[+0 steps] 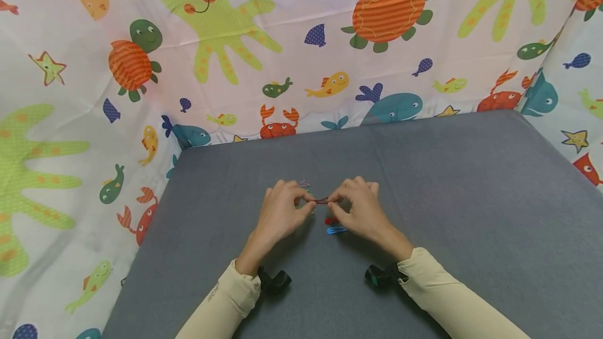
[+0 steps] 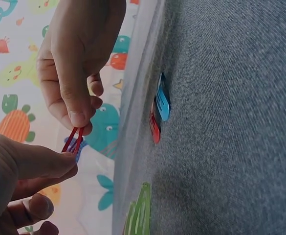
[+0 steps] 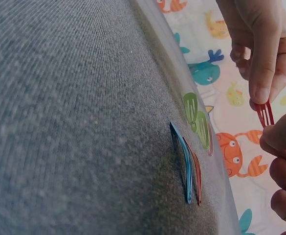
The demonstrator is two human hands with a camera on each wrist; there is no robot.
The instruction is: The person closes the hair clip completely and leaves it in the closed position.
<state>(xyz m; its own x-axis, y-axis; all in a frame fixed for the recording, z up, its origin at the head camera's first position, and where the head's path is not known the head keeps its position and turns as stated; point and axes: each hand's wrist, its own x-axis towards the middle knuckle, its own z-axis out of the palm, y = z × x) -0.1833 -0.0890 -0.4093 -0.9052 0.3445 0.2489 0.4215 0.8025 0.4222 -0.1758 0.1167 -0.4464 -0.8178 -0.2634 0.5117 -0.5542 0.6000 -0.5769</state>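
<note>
Left hand (image 1: 281, 207) and right hand (image 1: 361, 211) pinch a red hair clip (image 3: 265, 114) over the counter (image 1: 452, 187), short of its far edge; the right-wrist view reveals two green clips (image 3: 203, 131), mostly hidden in head view.

1 high view, 2 close
Head looks forward-down; sideways-tilted wrist views share the pinched, slim red metal hair clip (image 3: 265, 114).

Held a hair clip (image 1: 321, 201) above the table (image 1: 471, 198), between left hand (image 1: 282, 208) and right hand (image 1: 360, 207). Had a second clip (image 1: 336, 230) lying on the table, nearer and slightly right, just before a third clip (image 1: 331, 221). Had a fourth clip (image 3: 190, 106) and a fifth clip (image 3: 202, 129) close together, farther left, partly behind left hand. Had hanging cloth (image 1: 320, 4) behind the table and along its left and right edges.
</note>
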